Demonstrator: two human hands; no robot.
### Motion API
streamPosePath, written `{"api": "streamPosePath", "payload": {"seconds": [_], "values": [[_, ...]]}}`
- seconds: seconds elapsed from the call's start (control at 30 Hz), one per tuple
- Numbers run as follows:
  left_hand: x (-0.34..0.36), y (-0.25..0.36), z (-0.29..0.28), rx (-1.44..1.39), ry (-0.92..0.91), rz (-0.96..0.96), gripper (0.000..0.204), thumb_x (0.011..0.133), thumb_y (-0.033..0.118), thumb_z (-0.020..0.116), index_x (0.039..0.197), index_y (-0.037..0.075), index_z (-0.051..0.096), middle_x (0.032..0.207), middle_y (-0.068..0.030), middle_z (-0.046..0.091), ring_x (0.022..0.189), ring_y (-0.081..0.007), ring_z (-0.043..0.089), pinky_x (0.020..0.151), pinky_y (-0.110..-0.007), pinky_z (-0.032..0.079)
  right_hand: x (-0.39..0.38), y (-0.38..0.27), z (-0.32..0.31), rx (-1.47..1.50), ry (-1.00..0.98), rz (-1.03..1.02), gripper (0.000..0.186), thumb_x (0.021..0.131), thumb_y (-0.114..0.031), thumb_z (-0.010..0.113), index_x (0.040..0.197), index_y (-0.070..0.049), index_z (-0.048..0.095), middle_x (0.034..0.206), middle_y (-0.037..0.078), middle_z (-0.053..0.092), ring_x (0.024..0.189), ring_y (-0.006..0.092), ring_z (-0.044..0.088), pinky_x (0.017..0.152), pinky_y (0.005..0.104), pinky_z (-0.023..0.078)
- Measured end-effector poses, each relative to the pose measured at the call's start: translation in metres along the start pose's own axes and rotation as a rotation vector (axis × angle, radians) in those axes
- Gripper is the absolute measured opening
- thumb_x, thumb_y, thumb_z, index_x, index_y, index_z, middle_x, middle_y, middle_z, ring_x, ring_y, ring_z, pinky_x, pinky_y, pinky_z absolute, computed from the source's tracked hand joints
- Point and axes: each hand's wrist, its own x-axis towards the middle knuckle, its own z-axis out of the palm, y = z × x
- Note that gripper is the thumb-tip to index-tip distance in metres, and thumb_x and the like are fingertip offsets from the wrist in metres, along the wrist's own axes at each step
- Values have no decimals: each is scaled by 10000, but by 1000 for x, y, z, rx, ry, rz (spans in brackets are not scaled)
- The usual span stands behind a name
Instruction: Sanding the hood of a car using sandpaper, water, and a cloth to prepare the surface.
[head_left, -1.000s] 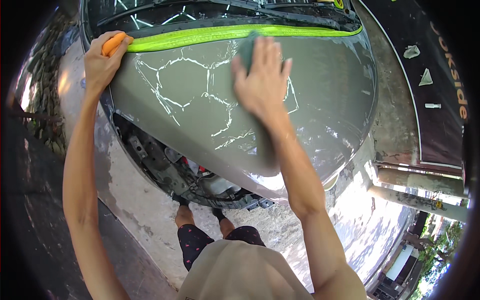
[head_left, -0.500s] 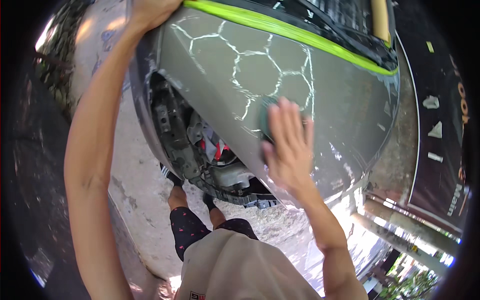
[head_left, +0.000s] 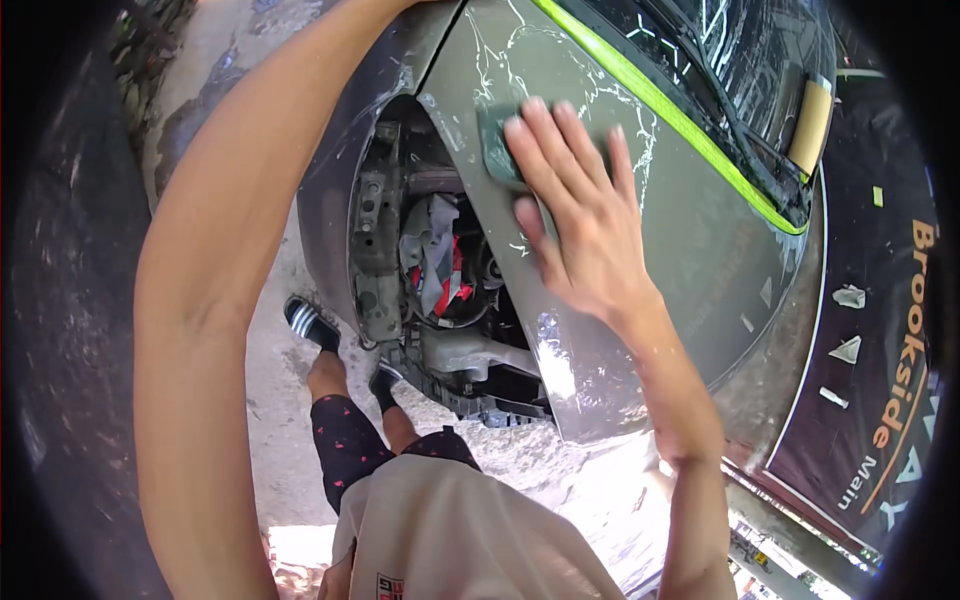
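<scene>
Fingers of the right hand were stretched nearly straight and spread a little apart, the thumb held clear, resting over a green pad rather than curled round it. The right forearm came up from the lower right. Flat, dark and rounded at its visible corners, the pad lay on the grey car hood, near the edge beside the front opening. The left arm reached past the view's top; I could not tell its fingers' state.
</scene>
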Motion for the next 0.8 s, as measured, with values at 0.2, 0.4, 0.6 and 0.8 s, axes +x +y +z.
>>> {"api": "streamPosePath", "payload": {"seconds": [0.2,0.4,0.6,0.8], "values": [[12,0,-7,70,29,7,190,859,255,741,887,67,753,759,-71,748,731,-234,728,695,-335,551,-108,-42,31,50,115,276,728,977,-309,548,1594,-11,303,1653,220,295,1551,396,228,1230,601,113],[-2,-5,-8,126,70,-34,226,855,282,744,862,56,740,763,-98,747,758,-278,732,714,-367,560,-34,-87,37,20,167,397,657,1046,-304,457,1575,52,295,1645,283,258,1550,443,181,1244,571,56],[5,-3,6,105,120,19,233,843,276,762,872,47,732,767,-112,746,760,-297,734,712,-382,564,48,-52,28,-101,335,544,683,1081,-383,386,1587,51,243,1647,290,237,1537,463,194,1232,594,80],[4,-12,-9,24,86,-51,287,831,307,792,833,45,674,780,-164,717,751,-356,710,677,-415,549,68,-51,21,-7,329,615,763,1047,-437,434,1604,40,221,1669,275,190,1545,469,165,1212,640,55]]}}
